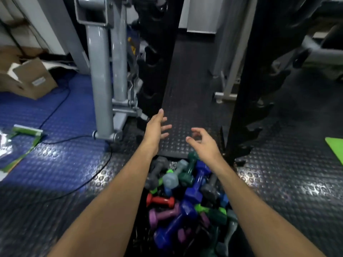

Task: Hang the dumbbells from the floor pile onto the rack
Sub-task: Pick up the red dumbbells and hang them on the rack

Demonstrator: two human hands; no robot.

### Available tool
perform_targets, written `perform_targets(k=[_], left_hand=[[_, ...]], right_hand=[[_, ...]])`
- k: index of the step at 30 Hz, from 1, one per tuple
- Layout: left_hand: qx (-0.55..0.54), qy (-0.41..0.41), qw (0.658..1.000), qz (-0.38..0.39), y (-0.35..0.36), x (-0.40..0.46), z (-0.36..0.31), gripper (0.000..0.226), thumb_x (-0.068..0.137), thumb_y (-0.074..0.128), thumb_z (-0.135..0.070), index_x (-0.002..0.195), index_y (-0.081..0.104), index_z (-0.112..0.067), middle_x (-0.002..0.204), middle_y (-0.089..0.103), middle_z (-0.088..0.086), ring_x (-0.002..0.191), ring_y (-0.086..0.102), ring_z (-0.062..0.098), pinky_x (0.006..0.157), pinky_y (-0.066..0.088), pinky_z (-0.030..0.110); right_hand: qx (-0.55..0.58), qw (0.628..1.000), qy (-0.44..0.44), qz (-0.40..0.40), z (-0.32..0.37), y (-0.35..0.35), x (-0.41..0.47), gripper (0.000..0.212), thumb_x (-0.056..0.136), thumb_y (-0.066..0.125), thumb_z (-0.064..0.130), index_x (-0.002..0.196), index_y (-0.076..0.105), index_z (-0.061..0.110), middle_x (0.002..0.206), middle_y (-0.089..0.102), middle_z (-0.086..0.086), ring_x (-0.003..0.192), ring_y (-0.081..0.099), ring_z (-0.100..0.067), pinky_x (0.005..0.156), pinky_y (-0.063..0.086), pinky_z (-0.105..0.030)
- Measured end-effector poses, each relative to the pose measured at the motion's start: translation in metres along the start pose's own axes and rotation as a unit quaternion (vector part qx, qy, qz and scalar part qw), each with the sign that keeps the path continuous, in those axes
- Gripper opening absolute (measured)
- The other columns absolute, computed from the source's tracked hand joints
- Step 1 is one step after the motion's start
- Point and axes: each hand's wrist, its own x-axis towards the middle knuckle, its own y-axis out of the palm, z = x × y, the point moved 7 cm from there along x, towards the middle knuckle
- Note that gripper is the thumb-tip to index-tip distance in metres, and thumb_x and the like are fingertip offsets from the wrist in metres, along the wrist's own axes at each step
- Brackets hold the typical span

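Observation:
A pile of small coloured dumbbells (187, 201) lies on the floor between my forearms: blue, purple, red, grey, green and pale blue ones, tangled together. The black rack rises ahead as two slanted uprights with empty cradle notches, the left upright (157, 58) and the right upright (246, 86). My left hand (156, 127) hovers above the floor past the pile, fingers spread, holding nothing. My right hand (203, 143) hangs over the pile's far edge, fingers loosely curled and apart, also holding nothing.
A grey machine frame (101, 86) stands just left of the rack. A black cable (78, 138) runs across the blue mat. A cardboard box (29, 78) sits far left, green packaging (26, 134) lies nearby, and a green mat (336, 147) shows at the right edge.

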Motion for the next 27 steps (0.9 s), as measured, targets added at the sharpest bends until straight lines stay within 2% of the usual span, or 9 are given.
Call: perform_targets(k=[3, 5, 8, 13, 15, 17, 20, 24, 27], left_hand=[[0.002, -0.074, 0.997, -0.035, -0.023, 0.007, 0.058, 0.041, 0.103, 0.046, -0.053, 0.125, 0.060, -0.021, 0.127, 0.063, -0.002, 0.109, 0.067, 0.019, 0.095, 0.053, 0.040], [0.007, -0.107, 0.991, -0.074, -0.040, 0.007, 0.099, 0.026, 0.103, 0.053, -0.046, 0.100, 0.063, -0.022, 0.110, 0.066, 0.000, 0.094, 0.067, 0.017, 0.078, 0.052, 0.034], [0.014, -0.144, 0.979, -0.144, -0.067, 0.001, 0.160, 0.025, 0.100, 0.061, -0.037, 0.089, 0.065, -0.014, 0.082, 0.066, 0.001, 0.071, 0.062, 0.017, 0.058, 0.045, 0.028], [0.026, -0.197, 0.953, -0.229, -0.105, -0.013, 0.252, 0.019, 0.084, 0.065, -0.034, 0.084, 0.070, -0.016, 0.073, 0.073, 0.005, 0.073, 0.070, 0.026, 0.072, 0.056, 0.043], [0.028, -0.210, 0.945, -0.249, -0.113, -0.019, 0.283, 0.018, 0.086, 0.064, -0.028, 0.083, 0.072, -0.012, 0.068, 0.072, 0.005, 0.066, 0.070, 0.025, 0.068, 0.059, 0.041], [0.041, -0.223, 0.937, -0.265, -0.124, -0.022, 0.314, 0.021, 0.075, 0.062, -0.033, 0.071, 0.070, -0.014, 0.066, 0.073, 0.006, 0.071, 0.074, 0.031, 0.074, 0.062, 0.051], [0.046, -0.259, 0.923, -0.279, -0.136, -0.024, 0.359, 0.024, 0.064, 0.058, -0.037, 0.070, 0.070, -0.017, 0.076, 0.075, 0.012, 0.081, 0.075, 0.036, 0.079, 0.062, 0.054], [0.048, -0.288, 0.912, -0.287, -0.136, -0.039, 0.359, 0.028, 0.074, 0.062, -0.035, 0.088, 0.072, -0.012, 0.088, 0.073, 0.011, 0.088, 0.071, 0.034, 0.083, 0.061, 0.047], [0.041, -0.300, 0.914, -0.270, -0.133, -0.039, 0.359, 0.012, 0.086, 0.060, -0.019, 0.078, 0.065, -0.012, 0.077, 0.062, 0.008, 0.073, 0.059, 0.026, 0.068, 0.049, 0.035]], right_hand=[[-0.006, 0.997, 0.054, 0.051, -0.049, 0.040, -0.003, 0.043, 0.095, 0.070, 0.038, 0.134, 0.060, 0.022, 0.122, 0.063, 0.005, 0.111, 0.061, -0.011, 0.086, 0.043, -0.022], [-0.025, 0.992, 0.090, 0.088, -0.078, 0.066, -0.006, 0.041, 0.095, 0.069, 0.038, 0.131, 0.062, 0.021, 0.115, 0.065, 0.005, 0.105, 0.061, -0.012, 0.077, 0.044, -0.020], [-0.042, 0.984, 0.125, 0.124, -0.117, 0.098, -0.010, 0.036, 0.093, 0.070, 0.035, 0.125, 0.066, 0.020, 0.106, 0.067, 0.005, 0.100, 0.062, -0.013, 0.080, 0.044, -0.023], [-0.060, 0.969, 0.157, 0.180, -0.162, 0.140, -0.019, 0.028, 0.095, 0.069, 0.033, 0.118, 0.071, 0.018, 0.107, 0.071, 0.000, 0.101, 0.067, -0.018, 0.085, 0.050, -0.027], [-0.065, 0.965, 0.164, 0.196, -0.173, 0.155, -0.018, 0.019, 0.093, 0.070, 0.033, 0.107, 0.074, 0.021, 0.103, 0.073, 0.001, 0.101, 0.069, -0.021, 0.093, 0.055, -0.035], [-0.072, 0.961, 0.170, 0.207, -0.181, 0.168, -0.017, 0.008, 0.092, 0.070, 0.031, 0.090, 0.073, 0.025, 0.095, 0.072, 0.003, 0.094, 0.068, -0.018, 0.096, 0.055, -0.037], [-0.098, 0.948, 0.197, 0.229, -0.194, 0.184, -0.017, 0.020, 0.093, 0.067, 0.026, 0.077, 0.073, 0.016, 0.081, 0.069, 0.003, 0.082, 0.063, -0.017, 0.090, 0.054, -0.037], [-0.155, 0.925, 0.258, 0.232, -0.223, 0.192, -0.024, 0.022, 0.089, 0.064, 0.021, 0.092, 0.073, 0.002, 0.084, 0.067, -0.011, 0.078, 0.061, -0.025, 0.068, 0.049, -0.034], [-0.212, 0.912, 0.268, 0.228, -0.237, 0.195, -0.025, 0.025, 0.093, 0.056, 0.013, 0.110, 0.068, -0.001, 0.104, 0.068, -0.017, 0.092, 0.064, -0.031, 0.070, 0.044, -0.032]])
